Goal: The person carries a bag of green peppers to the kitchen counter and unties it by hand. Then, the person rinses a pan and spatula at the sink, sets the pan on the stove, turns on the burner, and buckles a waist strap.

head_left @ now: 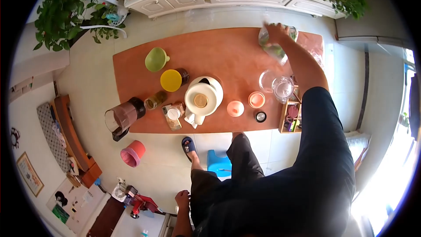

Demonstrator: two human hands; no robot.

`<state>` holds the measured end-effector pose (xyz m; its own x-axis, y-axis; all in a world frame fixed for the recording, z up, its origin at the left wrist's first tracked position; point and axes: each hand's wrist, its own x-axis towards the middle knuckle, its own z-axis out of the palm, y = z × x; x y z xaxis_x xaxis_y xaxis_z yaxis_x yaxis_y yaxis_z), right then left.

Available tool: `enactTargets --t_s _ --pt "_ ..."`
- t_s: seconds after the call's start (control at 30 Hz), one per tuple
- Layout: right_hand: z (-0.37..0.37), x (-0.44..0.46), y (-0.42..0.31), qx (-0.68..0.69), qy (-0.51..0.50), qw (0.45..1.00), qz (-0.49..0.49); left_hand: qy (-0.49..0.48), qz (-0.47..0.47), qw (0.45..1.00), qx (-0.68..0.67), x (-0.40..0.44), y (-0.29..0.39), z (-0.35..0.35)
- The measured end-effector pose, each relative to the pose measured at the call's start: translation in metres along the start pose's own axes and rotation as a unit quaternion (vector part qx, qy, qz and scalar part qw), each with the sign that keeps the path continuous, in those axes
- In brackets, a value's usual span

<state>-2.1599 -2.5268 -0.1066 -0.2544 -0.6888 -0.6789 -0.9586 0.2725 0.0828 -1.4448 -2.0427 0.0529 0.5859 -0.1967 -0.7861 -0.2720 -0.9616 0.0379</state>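
Observation:
My right hand [277, 34] is stretched to the far right of the table, over a clear plastic bag [277, 53] with something green inside. Its fingers are blurred, so I cannot tell whether they grip the bag. Close to my right forearm stand a clear glass jar [283, 88] and a round transparent piece [266, 80]. My left hand [182, 198] hangs low beside my leg, away from the table, its fingers loosely curled with nothing seen in them.
The reddish-brown table [237, 48] carries a cream kettle [204, 98], a yellow-lidded jar [171, 80], a green bowl [156, 59], a blender jug [125, 116], a pink cup [256, 99] and a wooden box [285, 116]. A blue stool [218, 163] and pink bin [133, 153] stand on the floor.

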Motion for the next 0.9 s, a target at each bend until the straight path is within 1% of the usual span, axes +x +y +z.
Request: enactTargets --t_s 0.07,0.13,0.2,0.23,0.27,0.3,0.33,0.37,0.4,0.43,0.47,0.5,0.53,0.57,0.6,0.63,0.67,0.7,0.73,0.8,0.83,0.9 --pt "0.046 0.008 0.015 -0.058 0.048 0.996 -0.043 -0.013 -0.022 0.997 -0.078 -0.016 0.001 0.001" --pt "0.046 -0.018 0.026 -0.068 0.112 0.991 -0.020 -0.027 -0.019 0.996 -0.085 -0.022 -0.004 0.008" --pt "0.020 -0.030 0.056 0.060 0.155 0.985 0.044 -0.037 0.021 0.997 -0.070 -0.025 -0.012 0.012" --pt "0.001 -0.047 0.064 0.118 0.206 0.969 0.072 -0.029 0.030 0.994 -0.097 -0.019 -0.024 0.016" --pt "-0.018 -0.077 0.062 0.179 0.255 0.946 0.094 -0.023 0.022 0.990 -0.136 -0.020 -0.024 0.019" --pt "-0.048 -0.119 0.049 0.203 0.290 0.928 0.114 -0.035 0.010 0.990 -0.138 -0.022 -0.027 0.019" --pt "-0.062 -0.147 0.043 0.216 0.315 0.919 0.095 -0.045 0.003 0.988 -0.147 -0.013 -0.029 0.023" --pt "-0.067 -0.169 0.029 0.264 0.369 0.887 0.089 -0.021 0.059 0.989 -0.132 -0.001 -0.032 0.032" --pt "-0.090 -0.216 0.000 0.308 0.397 0.863 0.051 0.005 0.106 0.988 -0.111 0.003 -0.039 0.035" --pt "-0.102 -0.256 -0.030 0.301 0.480 0.824 -0.019 0.036 0.178 0.977 -0.114 -0.003 -0.025 0.039" --pt "-0.106 -0.288 -0.055 0.258 0.537 0.800 -0.070 0.048 0.199 0.973 -0.103 -0.006 -0.005 0.037" --pt "-0.108 -0.327 -0.085 0.222 0.551 0.796 -0.115 0.077 0.268 0.953 -0.122 -0.025 0.027 0.031" --pt "-0.110 -0.363 -0.112 0.258 0.522 0.791 -0.187 0.038 0.275 0.946 -0.164 -0.054 0.065 0.013" --pt "-0.111 -0.400 -0.145 0.234 0.510 0.779 -0.280 -0.016 0.294 0.927 -0.234 -0.026 0.062 0.023" --pt "-0.101 -0.427 -0.176 0.208 0.494 0.751 -0.385 -0.069 0.282 0.914 -0.283 -0.062 0.099 0.000" --pt "-0.075 -0.449 -0.207 0.255 0.390 0.762 -0.449 -0.141 0.270 0.877 -0.370 -0.098 0.128 -0.028" --pt "-0.038 -0.455 -0.238 0.234 0.328 0.748 -0.527 -0.212 0.299 0.812 -0.455 -0.102 0.136 -0.036" --pt "-0.004 -0.474 -0.275 0.184 0.252 0.739 -0.597 -0.274 0.241 0.777 -0.513 -0.128 0.145 -0.055" --pt "0.002 -0.509 -0.314 0.161 0.188 0.728 -0.639 -0.262 0.183 0.735 -0.598 -0.133 0.145 -0.055" --pt "0.047 -0.553 -0.378 0.173 0.077 0.747 -0.637 -0.320 0.184 0.630 -0.683 -0.108 0.103 -0.090" --pt "0.057 -0.570 -0.404 0.162 0.081 0.741 -0.647 -0.317 0.191 0.620 -0.692 -0.088 0.077 -0.098" --pt "0.087 -0.605 -0.459 0.234 -0.073 0.763 -0.598 -0.225 0.190 0.591 -0.751 -0.041 0.008 -0.105"
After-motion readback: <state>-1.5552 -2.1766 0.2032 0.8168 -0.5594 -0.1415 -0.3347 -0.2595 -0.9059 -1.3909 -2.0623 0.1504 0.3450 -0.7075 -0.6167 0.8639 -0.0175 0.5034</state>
